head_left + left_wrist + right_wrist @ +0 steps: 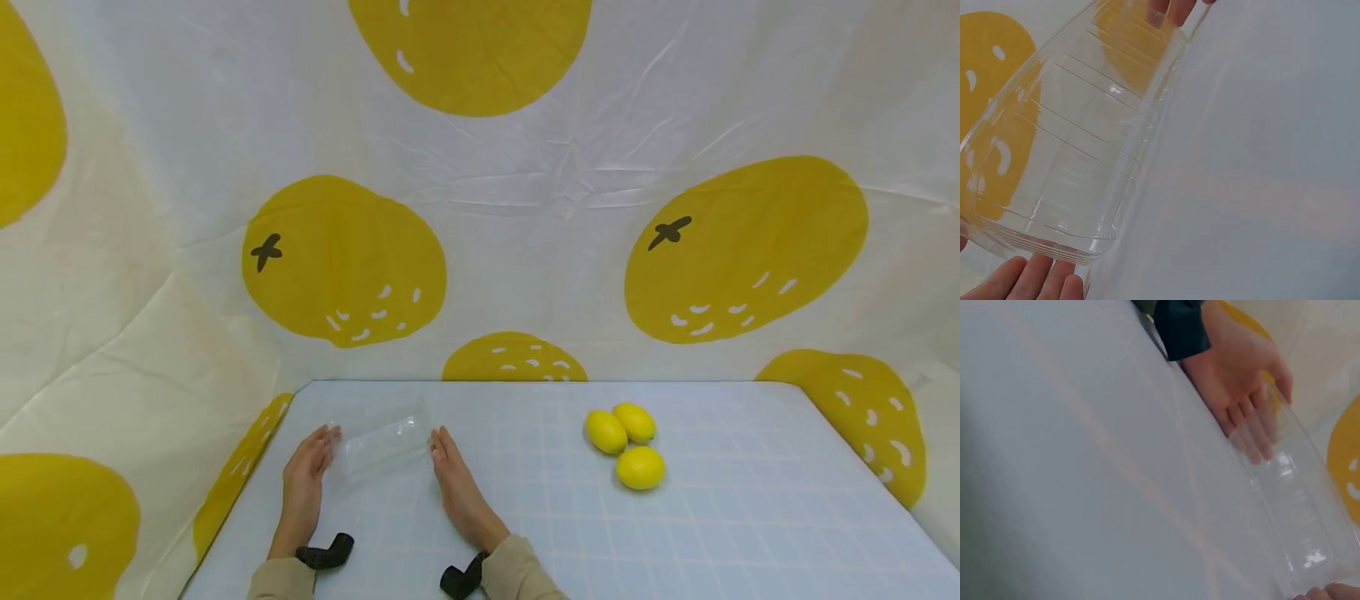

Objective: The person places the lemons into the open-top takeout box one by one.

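Observation:
A clear plastic container [384, 444], rectangular with ribbed walls, is at the left of the table between my two hands. My left hand [303, 483] holds its left end; in the right wrist view the thumb of that left hand [1235, 378] lies along the rim and the fingers show through the plastic. At the opposite end, my right hand [461, 492] holds the container with its fingers along the end wall. The left wrist view shows the see-through container [1066, 144] tilted across the picture, left fingers [1032, 278] against its near end.
Three yellow lemons, a left one [604, 432], a back one [636, 422] and a front one [641, 468], sit grouped right of the hands. The table [750, 517] has a pale blue checked cover. Behind it hangs a white cloth [525, 250] printed with large yellow fruit.

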Demonstrator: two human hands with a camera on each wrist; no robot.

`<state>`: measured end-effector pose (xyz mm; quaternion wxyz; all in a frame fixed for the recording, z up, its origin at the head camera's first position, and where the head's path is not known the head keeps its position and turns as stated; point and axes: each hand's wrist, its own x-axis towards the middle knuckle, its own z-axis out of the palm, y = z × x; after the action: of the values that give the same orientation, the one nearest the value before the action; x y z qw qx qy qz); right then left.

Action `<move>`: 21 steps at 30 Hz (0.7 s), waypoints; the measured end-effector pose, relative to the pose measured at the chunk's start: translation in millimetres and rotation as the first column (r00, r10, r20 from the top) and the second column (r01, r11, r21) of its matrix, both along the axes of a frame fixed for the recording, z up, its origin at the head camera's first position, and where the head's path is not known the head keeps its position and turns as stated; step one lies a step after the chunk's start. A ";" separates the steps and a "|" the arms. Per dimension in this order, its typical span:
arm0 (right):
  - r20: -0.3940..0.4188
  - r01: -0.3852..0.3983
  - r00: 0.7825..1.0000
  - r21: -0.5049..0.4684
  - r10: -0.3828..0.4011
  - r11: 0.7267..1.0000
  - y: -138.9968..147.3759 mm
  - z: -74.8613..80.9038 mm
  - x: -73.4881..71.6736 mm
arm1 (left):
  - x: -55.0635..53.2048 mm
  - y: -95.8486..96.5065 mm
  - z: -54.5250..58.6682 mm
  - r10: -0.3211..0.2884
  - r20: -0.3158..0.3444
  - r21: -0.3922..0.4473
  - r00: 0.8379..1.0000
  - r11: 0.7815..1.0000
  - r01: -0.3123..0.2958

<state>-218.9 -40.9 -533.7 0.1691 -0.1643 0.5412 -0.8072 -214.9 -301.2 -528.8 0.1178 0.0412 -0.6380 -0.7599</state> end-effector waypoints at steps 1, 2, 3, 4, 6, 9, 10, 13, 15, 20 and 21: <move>0.001 0.003 1.000 0.001 -0.003 1.000 0.3 0.0 0.2 | -0.2 0.7 -1.0 0.008 -0.003 -0.002 1.000 1.000 -0.008; 0.003 0.006 1.000 0.003 -0.006 1.000 0.5 -0.3 0.1 | -0.2 1.4 -1.9 0.018 -0.001 -0.002 1.000 1.000 -0.018; 0.003 0.009 1.000 0.002 -0.009 1.000 0.8 -0.8 0.1 | 0.0 2.4 -2.3 0.028 0.003 -0.002 1.000 1.000 -0.028; 0.004 0.015 1.000 0.002 -0.015 1.000 0.9 -1.1 0.0 | 0.3 3.7 -2.4 0.045 0.013 -0.012 0.999 0.999 -0.045; 0.002 0.024 1.000 0.003 -0.024 1.000 1.7 -1.2 0.2 | 0.7 6.6 -2.3 0.079 0.045 -0.042 0.996 0.996 -0.077; -0.014 0.040 0.999 0.013 -0.039 0.999 3.5 -2.1 0.7 | 1.4 10.9 -2.5 0.117 0.081 -0.099 0.990 0.989 -0.109; -0.018 0.046 0.999 0.022 -0.045 0.999 4.5 -2.1 1.1 | 1.4 12.3 -2.6 0.126 0.092 -0.118 0.988 0.986 -0.115; -0.030 0.058 0.998 0.038 -0.057 0.998 8.0 -2.2 2.4 | 2.0 16.4 -2.4 0.135 0.102 -0.147 0.986 0.982 -0.120; -0.033 0.059 0.998 0.038 -0.057 0.998 11.0 -1.9 3.2 | 2.9 19.2 -1.8 0.138 0.101 -0.148 0.985 0.981 -0.122; -0.030 0.044 0.999 -0.005 -0.044 0.999 19.2 -1.9 4.0 | 4.6 24.8 -2.3 0.136 0.102 -0.157 0.985 0.980 -0.119; -0.032 0.041 0.999 -0.010 -0.041 0.999 20.9 -2.0 4.0 | 4.6 25.3 -2.9 0.136 0.103 -0.162 0.985 0.980 -0.118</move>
<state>-215.0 -20.0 -535.6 0.1431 -0.1671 0.5435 -0.8101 -210.3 -275.9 -531.7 0.1325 0.1156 -0.6968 -0.6953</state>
